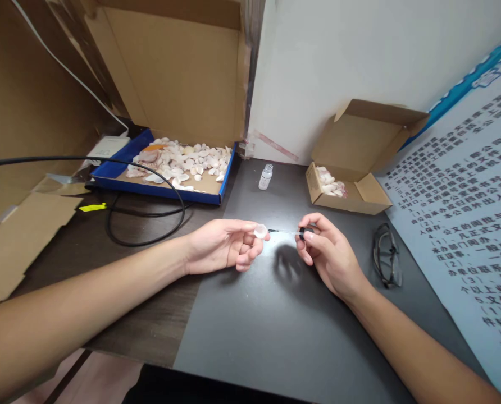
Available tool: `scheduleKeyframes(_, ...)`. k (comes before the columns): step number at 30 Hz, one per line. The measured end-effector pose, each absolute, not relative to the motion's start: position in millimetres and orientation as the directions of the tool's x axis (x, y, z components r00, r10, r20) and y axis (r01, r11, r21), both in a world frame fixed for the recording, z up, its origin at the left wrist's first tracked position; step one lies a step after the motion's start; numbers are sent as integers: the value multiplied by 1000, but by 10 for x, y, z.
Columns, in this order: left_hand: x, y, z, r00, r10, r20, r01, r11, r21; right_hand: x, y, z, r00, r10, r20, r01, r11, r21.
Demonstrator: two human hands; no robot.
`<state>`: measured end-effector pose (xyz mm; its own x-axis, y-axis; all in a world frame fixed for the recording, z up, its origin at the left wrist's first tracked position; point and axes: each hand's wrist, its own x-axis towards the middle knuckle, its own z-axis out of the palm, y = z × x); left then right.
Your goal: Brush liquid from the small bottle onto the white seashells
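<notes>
My left hand [229, 245] pinches a small whitish seashell [260, 231] between thumb and fingers, above the dark grey mat. In my right hand [328, 249] is the black cap of a brush applicator [304, 232]; its thin clear stem points left. The dark tip of that stem is close to the shell's right edge; whether they touch I cannot tell. Behind the hands, a small clear glass bottle [266, 177] with a printed label stands upright and uncapped on the mat.
A blue-edged cardboard tray [158, 189] of shells lies at back left, beside a looped black cable [178, 224]. At back right stands an open cardboard box [351, 202] with shells. Glasses [387, 257] rest at right, near a printed poster [465, 224].
</notes>
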<state>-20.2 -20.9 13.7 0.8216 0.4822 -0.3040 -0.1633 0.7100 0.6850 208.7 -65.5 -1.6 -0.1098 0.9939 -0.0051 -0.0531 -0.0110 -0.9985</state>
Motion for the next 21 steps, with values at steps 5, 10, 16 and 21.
scheduleKeyframes(5, -184, -213, 154, 764, 560, -322, -243, 711, 660, 2088, -652, -22, -106, 994, -10, -66, -17, -998)
scheduleKeyframes(10, -168, -221, 138, 704, 615, -355, -226, 668, 709, 2072, -656, 3, -112, 994, -5, -81, -14, -997)
scheduleKeyframes(16, -162, -226, 106, 644, 685, -342, -203, 584, 786, 2077, -661, -3, -120, 993, 0, -89, -11, -996)
scheduleKeyframes(21, -158, -228, 98, 661, 688, -300, -176, 530, 829, 2080, -663, -17, -116, 993, 3, -93, -8, -996)
